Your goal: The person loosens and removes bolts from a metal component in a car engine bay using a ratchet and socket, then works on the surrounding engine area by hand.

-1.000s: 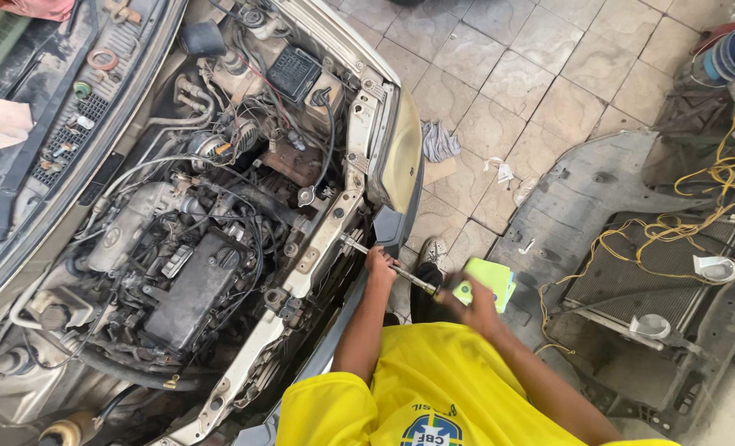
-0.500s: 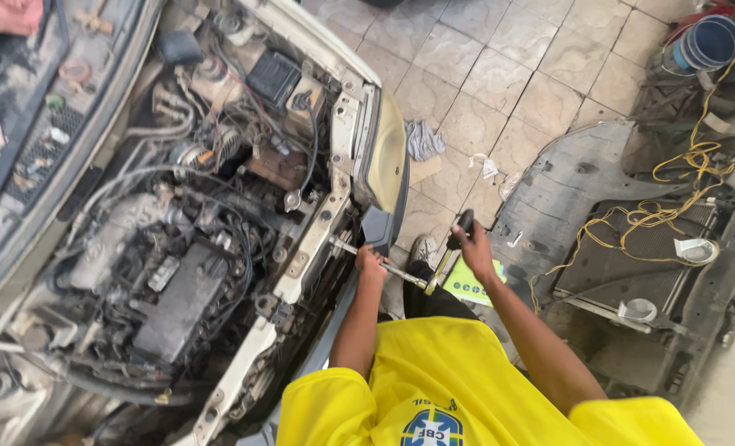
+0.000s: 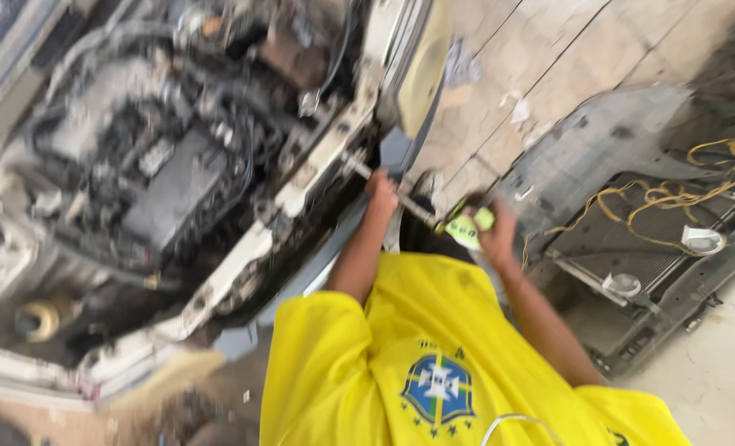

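Long steel extension rod (image 3: pixel 405 204) with a green-handled driver end runs from the car's white front crossmember (image 3: pixel 318 161) back toward the person, looking stiff, slim and likely slick. Left hand (image 3: pixel 381 190) wraps the shaft near the car; right hand (image 3: pixel 497 235) is closed round the green grip (image 3: pixel 469 227), the surest hold.

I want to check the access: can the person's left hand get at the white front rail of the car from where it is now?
Probably yes. The left hand is already up by the white front rail, gripping a long metal tool, and nothing shows between them, though the picture is blurred.
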